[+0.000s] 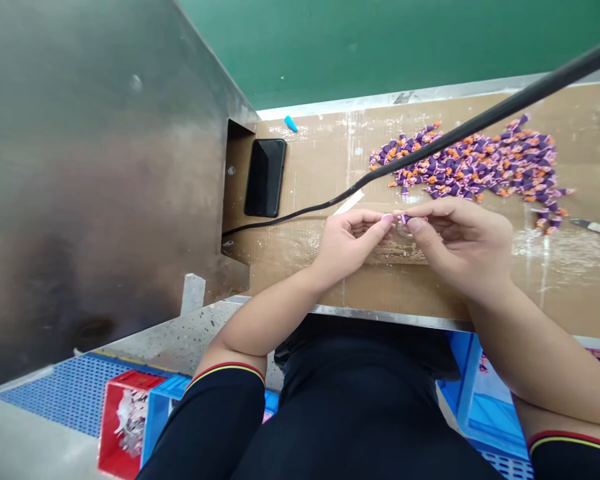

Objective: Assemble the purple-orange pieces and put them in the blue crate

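My right hand (463,243) pinches a small purple-and-pink plastic piece (405,219) between thumb and forefinger. Close to its left end, my left hand (353,239) is closed in a pinch too. Something pink shows at the left fingertips, too small to name. Both hands are just above the cardboard-covered bench (300,260), fingertips nearly meeting. Beyond them lies a spread pile of small purple, pink and orange figures (480,163) of similar colours. Tiny crumbs are scattered on the cardboard below the fingers.
A black cable (325,203) crosses above the bench, passing before the pile. At left are a phone (265,177), a blue cap (291,123) and a large metal housing (105,167). A pen-like tool (597,229) lies right. Red (107,427) and blue bins (490,407) stand below.
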`<action>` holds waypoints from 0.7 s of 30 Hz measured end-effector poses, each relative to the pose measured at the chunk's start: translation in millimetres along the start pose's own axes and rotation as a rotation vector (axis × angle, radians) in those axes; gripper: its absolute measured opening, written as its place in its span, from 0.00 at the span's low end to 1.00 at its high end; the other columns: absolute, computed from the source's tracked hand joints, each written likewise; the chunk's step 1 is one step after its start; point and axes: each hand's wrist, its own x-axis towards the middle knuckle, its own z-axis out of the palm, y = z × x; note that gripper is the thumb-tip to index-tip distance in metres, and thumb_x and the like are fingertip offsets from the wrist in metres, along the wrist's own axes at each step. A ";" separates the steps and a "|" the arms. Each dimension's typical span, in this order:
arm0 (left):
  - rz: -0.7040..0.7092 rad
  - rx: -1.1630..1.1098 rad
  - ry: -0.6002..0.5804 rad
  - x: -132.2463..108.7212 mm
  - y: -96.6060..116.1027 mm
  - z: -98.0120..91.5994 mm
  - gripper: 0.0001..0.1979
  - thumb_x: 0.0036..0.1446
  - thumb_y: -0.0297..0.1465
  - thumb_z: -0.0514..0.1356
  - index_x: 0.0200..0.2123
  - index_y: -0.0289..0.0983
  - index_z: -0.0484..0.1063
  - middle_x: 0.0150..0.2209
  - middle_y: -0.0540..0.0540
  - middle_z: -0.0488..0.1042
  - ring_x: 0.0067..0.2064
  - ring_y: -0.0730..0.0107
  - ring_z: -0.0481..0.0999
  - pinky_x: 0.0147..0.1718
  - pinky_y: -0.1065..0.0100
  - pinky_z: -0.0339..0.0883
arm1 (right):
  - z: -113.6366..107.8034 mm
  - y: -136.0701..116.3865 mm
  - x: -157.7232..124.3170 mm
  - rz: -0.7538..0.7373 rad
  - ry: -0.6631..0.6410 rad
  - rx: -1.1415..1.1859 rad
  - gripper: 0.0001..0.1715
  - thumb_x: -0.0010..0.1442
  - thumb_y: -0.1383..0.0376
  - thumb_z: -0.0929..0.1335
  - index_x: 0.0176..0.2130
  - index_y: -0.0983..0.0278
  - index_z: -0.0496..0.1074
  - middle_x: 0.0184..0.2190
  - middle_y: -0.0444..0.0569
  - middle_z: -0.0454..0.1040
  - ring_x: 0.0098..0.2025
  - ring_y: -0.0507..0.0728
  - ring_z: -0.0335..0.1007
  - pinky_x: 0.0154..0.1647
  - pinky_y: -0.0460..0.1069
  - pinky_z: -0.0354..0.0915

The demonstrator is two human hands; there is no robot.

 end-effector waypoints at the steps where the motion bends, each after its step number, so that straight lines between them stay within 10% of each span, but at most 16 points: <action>1: 0.017 0.002 0.005 -0.1 -0.8 -0.1 0.22 0.60 0.51 0.77 0.41 0.36 0.88 0.39 0.42 0.88 0.37 0.69 0.88 0.41 0.68 0.86 | 0.0 0.8 0.4 -0.027 0.001 -0.034 0.07 0.71 0.66 0.76 0.47 0.54 0.86 0.40 0.45 0.89 0.38 0.57 0.87 0.39 0.51 0.83; 11: 0.108 -0.082 0.039 -4.7 0.0 3.9 0.18 0.61 0.46 0.78 0.40 0.36 0.87 0.39 0.43 0.89 0.39 0.70 0.90 0.47 0.69 0.87 | 1.2 1.1 6.7 -0.295 -0.021 -0.176 0.17 0.68 0.71 0.76 0.49 0.49 0.86 0.42 0.45 0.90 0.38 0.60 0.88 0.37 0.54 0.83; 21: 0.347 0.191 0.043 -3.6 -16.2 -4.1 0.15 0.70 0.43 0.72 0.45 0.36 0.84 0.47 0.39 0.88 0.45 0.66 0.91 0.48 0.66 0.87 | 2.6 0.5 1.9 -0.170 -0.021 -0.100 0.11 0.68 0.69 0.77 0.47 0.53 0.85 0.41 0.45 0.89 0.36 0.57 0.87 0.35 0.50 0.82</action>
